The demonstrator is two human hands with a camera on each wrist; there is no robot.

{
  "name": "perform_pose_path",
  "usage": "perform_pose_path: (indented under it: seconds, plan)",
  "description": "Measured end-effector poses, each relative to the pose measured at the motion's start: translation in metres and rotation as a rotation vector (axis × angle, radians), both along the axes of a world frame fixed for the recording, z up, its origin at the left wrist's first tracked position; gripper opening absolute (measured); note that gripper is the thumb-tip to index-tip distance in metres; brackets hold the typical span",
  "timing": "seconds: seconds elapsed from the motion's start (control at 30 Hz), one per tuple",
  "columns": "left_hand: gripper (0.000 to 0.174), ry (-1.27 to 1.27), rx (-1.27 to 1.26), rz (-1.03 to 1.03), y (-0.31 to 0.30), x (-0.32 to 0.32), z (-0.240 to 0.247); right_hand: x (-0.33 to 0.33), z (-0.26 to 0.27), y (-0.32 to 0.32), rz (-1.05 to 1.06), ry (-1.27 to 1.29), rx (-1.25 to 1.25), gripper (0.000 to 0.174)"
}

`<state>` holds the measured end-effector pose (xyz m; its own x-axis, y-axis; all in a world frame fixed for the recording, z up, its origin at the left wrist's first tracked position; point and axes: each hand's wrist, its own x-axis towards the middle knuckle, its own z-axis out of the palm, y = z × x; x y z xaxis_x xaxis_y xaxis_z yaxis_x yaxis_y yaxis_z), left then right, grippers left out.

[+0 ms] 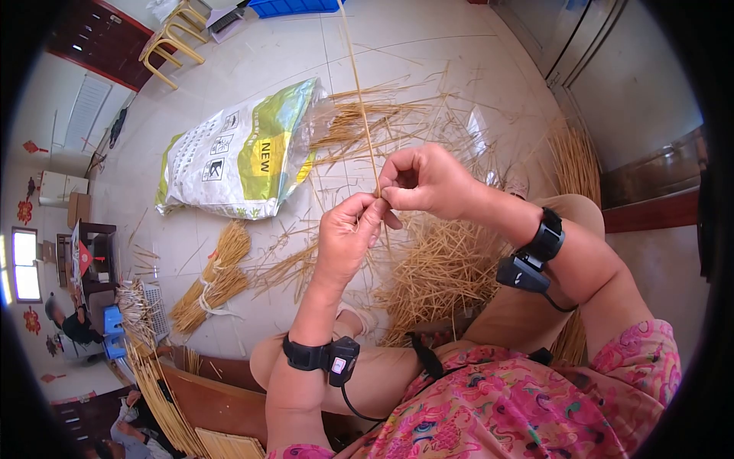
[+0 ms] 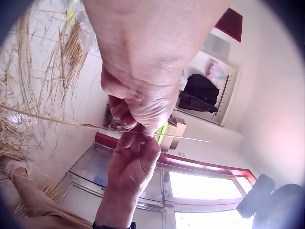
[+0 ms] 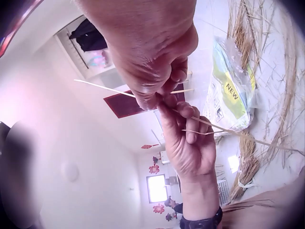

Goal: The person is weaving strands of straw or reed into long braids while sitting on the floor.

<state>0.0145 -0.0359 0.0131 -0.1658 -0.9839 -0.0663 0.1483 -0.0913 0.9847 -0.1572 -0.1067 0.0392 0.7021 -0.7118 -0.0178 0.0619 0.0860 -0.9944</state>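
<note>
A long thin straw stalk (image 1: 358, 84) rises from between the two hands in the head view. The left hand (image 1: 348, 233) pinches its lower part between thumb and fingers. Against it, the right hand (image 1: 428, 182) pinches the stalk with thumb and forefinger, the fingertips of both hands meeting. In the left wrist view the stalk (image 2: 57, 121) runs sideways into the pinch of both hands. A loose thin strand (image 3: 195, 132) crosses the left hand's fingers in the right wrist view.
A white and green bag (image 1: 222, 157) lies on the floor beyond the hands. Loose straw (image 1: 440, 275) is heaped below them, with a tied straw bundle (image 1: 214, 275) to the left. More straw (image 1: 577, 161) stands by the right wall.
</note>
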Motion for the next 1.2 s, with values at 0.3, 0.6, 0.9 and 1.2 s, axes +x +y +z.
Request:
perform_pose_path:
  seconds: [0.3, 0.6, 0.9, 1.2]
  plan:
    - [0.018, 0.096, 0.049, -0.028, 0.002, 0.001, 0.005, 0.001, -0.001, 0.001, -0.005, -0.075, 0.029, 0.006]
    - [0.020, 0.091, 0.058, -0.033, 0.003, 0.000, 0.007, 0.001, 0.000, 0.002, 0.025, -0.135, 0.100, 0.005]
    - [0.022, 0.093, 0.058, -0.073, 0.003, 0.002, 0.004, 0.002, -0.007, 0.002, 0.048, -0.125, 0.070, 0.005]
    - [0.024, 0.094, 0.068, -0.082, 0.005, 0.003, 0.006, 0.000, 0.005, 0.002, 0.089, -0.134, 0.081, 0.003]
